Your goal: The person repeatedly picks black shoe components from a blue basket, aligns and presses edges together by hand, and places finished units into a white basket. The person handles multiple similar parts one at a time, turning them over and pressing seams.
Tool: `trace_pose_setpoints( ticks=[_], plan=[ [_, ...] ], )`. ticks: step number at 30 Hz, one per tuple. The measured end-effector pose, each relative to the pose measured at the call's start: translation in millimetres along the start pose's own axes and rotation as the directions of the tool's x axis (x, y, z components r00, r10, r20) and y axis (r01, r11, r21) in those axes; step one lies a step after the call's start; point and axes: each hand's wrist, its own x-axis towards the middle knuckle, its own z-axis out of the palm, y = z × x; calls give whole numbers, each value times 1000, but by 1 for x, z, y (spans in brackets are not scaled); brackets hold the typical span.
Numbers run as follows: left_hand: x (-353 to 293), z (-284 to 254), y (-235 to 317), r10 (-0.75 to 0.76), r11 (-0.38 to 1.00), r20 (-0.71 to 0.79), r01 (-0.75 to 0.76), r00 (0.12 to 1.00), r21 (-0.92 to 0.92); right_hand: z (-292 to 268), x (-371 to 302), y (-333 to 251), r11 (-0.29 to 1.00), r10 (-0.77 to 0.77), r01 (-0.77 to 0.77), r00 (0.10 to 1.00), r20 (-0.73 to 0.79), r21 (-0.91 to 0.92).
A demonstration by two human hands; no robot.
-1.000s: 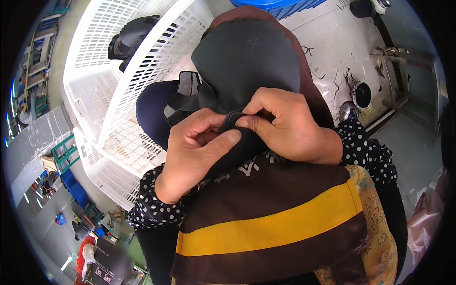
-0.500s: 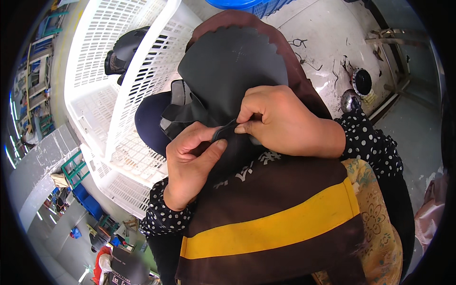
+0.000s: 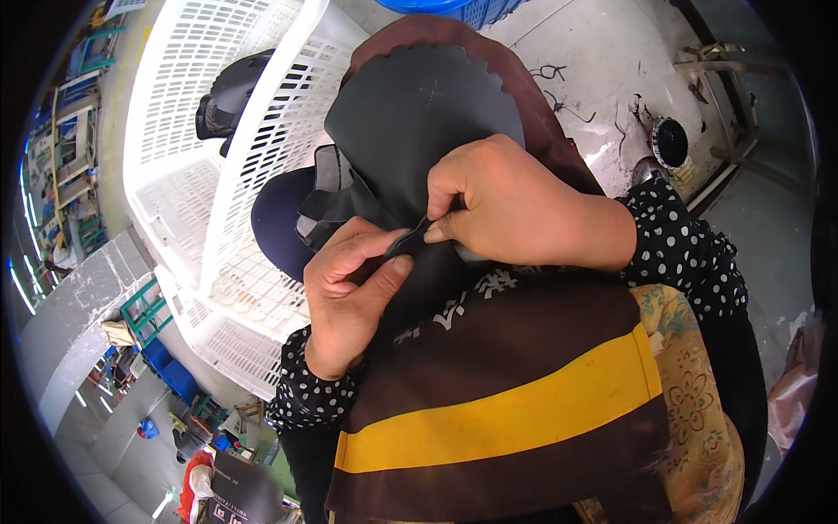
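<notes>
A black leather-like piece (image 3: pixel 410 109) with a notched far edge lies over my lap. Its grey-lined flap (image 3: pixel 327 179) folds out at the left. Between thumb and fingers, my left hand (image 3: pixel 349 288) pinches a narrow folded edge of the piece. Just to the right, my right hand (image 3: pixel 519 205) is closed in a pinch on the same edge, its fingertips close to the left ones. Whether something small sits in the right fingertips is too fine to make out. Under the piece is a brown apron (image 3: pixel 489 323) with a yellow band.
Left of my knee stands a white plastic basket (image 3: pixel 218 227), with black pieces (image 3: pixel 240 92) in it. A blue crate (image 3: pixel 484 13) is at the far edge. On the pale surface at right are a round black-rimmed container (image 3: pixel 669 142) and loose dark strands (image 3: pixel 559 92). A metal frame (image 3: pixel 724 65) stands beyond.
Both hands keep their pinch on the folded edge. The right hand has shifted slightly up and left, and the view has moved a little.
</notes>
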Motion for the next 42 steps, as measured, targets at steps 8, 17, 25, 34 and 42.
trace_pose_setpoints(
  ticks=[8,17,25,34,42],
  plan=[
    [-1,-8,0,138,988,2,-138,990,65,-7,21,-11,967,-176,202,971,164,-154],
    [-7,-25,19,-47,997,-36,45,998,-54,-6,33,-28,996,-77,85,973,216,-28],
    [-5,-18,33,-232,972,-40,233,972,36,3,28,-13,989,-116,128,983,143,-76],
    [-18,-16,44,-188,906,12,169,982,388,3,12,3,993,-113,113,993,17,-16],
    [-25,-18,32,-82,933,-25,86,996,349,5,6,2,991,-74,67,996,55,117]
  ],
)
